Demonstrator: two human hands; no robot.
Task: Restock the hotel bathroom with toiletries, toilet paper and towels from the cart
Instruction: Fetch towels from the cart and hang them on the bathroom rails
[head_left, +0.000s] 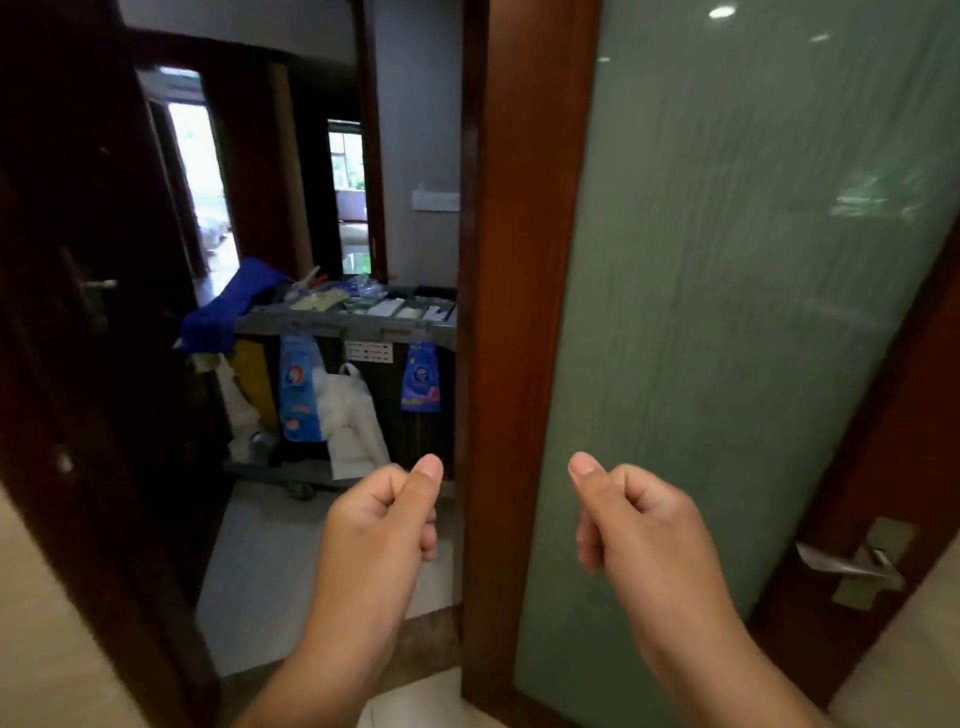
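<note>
Both fists loosely clenched on nothing, thumbs laid over curled fingers: left hand (387, 512) in the open doorway gap, right hand (631, 514) in front of the frosted glass door (727, 312). Housekeeping cart (345, 325) straight ahead and slightly left, beyond the threshold and well apart from either grip, long axis running left to right across the passage, right end hidden behind the door's wooden stile. Left grip nearer, with a clear line through the gap; right grip blocked by the door. Top tray (405, 306) at the cart's upper edge split into compartments holding small white and pale packets, probably toiletries, too blurred to name; clear wrapped items heaped toward its left corner. Blue cloth (228, 306) draped over the left end. Hanging off the front edge: a blue printed pouch (300, 389), a white plastic bag (353, 421), a smaller blue pouch (421, 379). No towels or toilet paper discernible. Likely next: a step forward through the doorway, reach led by the left.
</note>
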